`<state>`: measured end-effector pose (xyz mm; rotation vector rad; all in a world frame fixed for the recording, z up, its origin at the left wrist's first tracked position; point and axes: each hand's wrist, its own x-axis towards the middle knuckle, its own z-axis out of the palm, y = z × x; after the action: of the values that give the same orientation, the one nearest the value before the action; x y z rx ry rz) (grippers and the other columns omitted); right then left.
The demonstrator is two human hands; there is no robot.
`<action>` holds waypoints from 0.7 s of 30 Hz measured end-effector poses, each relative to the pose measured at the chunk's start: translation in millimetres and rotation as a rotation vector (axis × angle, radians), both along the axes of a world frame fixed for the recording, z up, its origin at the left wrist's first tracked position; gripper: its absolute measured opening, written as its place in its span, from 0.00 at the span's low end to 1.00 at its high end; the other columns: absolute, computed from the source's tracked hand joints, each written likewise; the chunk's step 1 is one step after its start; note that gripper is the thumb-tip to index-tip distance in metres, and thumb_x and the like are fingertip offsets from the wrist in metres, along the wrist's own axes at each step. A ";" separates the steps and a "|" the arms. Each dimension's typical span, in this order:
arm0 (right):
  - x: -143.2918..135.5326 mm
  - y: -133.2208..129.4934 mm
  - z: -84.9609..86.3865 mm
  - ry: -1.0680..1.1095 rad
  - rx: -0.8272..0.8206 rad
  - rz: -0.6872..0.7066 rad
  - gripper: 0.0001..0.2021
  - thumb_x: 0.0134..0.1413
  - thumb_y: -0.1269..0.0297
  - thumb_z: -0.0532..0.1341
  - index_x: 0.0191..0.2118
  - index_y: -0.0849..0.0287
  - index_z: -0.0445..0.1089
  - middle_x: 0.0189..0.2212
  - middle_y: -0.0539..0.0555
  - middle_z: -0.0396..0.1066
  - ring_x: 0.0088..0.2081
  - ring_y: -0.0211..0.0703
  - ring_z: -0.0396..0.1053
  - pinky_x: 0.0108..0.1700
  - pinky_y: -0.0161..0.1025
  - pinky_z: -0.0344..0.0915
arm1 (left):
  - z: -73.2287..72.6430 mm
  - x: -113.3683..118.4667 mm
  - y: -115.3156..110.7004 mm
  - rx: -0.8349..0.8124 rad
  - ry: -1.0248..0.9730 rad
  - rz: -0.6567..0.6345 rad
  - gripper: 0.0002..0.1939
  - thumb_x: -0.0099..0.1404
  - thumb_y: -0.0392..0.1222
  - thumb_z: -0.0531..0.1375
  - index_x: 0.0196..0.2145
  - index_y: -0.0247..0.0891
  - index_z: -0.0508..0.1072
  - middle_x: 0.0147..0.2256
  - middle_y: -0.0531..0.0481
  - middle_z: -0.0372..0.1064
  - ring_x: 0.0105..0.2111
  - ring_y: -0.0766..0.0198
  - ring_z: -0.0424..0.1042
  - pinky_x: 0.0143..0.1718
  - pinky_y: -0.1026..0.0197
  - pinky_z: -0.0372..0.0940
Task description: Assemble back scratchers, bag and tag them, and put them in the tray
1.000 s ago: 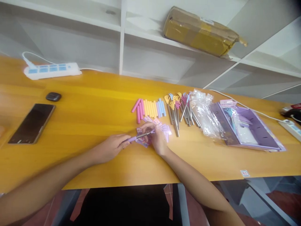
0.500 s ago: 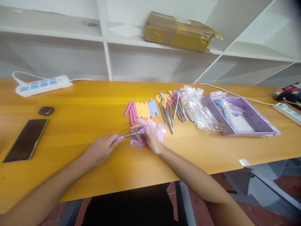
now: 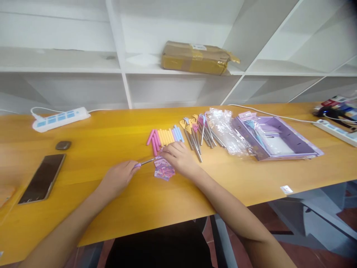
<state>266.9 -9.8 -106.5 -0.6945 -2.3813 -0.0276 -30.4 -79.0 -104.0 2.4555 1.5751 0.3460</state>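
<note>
My left hand (image 3: 121, 175) is closed around the purple handle of a back scratcher (image 3: 146, 162), its thin metal rod pointing right toward the other hand. The scratcher's head end is hard to make out against the purple cards. My right hand (image 3: 181, 158) is bent over the small printed cards (image 3: 164, 169), fingers curled together; what they pinch is hidden. Just behind the hands lie pink tubes (image 3: 154, 143), yellow tubes (image 3: 166, 137) and blue tubes (image 3: 178, 133) in a row. To their right is a heap of back scratchers (image 3: 199, 139) with coloured hand-shaped heads.
Clear plastic bags (image 3: 230, 132) lie beside a purple box (image 3: 304, 147) on the right. On the left are a phone (image 3: 41, 178), a small dark case (image 3: 63, 145) and a power strip (image 3: 61, 119). A taped carton (image 3: 195, 59) sits on the shelf behind.
My right hand has shifted from the scratcher's purple head to over the upper right of the cards, now covering some. The left hand keeps its hold. The whole view has tilted up slightly.
</note>
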 end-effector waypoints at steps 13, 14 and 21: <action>6.1 -29.3 18.6 0.008 0.105 -0.055 0.11 0.75 0.72 0.56 0.42 0.53 0.73 0.36 0.54 0.72 0.40 0.47 0.65 0.47 0.46 0.58 | 34.7 -16.7 -23.5 0.367 0.131 -0.154 0.17 0.81 0.38 0.49 0.52 0.44 0.78 0.42 0.43 0.81 0.41 0.52 0.73 0.42 0.49 0.60; 10.8 -30.8 17.0 -0.003 0.150 -0.086 0.10 0.75 0.72 0.56 0.42 0.53 0.73 0.34 0.53 0.71 0.39 0.47 0.65 0.47 0.46 0.58 | 37.4 -19.3 -24.4 0.382 0.145 -0.153 0.16 0.81 0.38 0.50 0.51 0.44 0.78 0.42 0.44 0.82 0.41 0.51 0.73 0.42 0.49 0.60; 113.9 -32.2 13.9 -0.049 0.287 -0.358 0.08 0.73 0.71 0.59 0.41 0.55 0.74 0.31 0.53 0.70 0.35 0.46 0.63 0.40 0.44 0.57 | 41.4 -91.3 -30.9 0.493 0.160 -0.160 0.17 0.80 0.37 0.51 0.55 0.51 0.77 0.45 0.51 0.83 0.43 0.50 0.75 0.43 0.48 0.62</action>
<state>380.8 -42.0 -92.6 -0.9741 -2.2061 -0.5314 -121.7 -109.9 -62.6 3.0266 1.4761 0.5825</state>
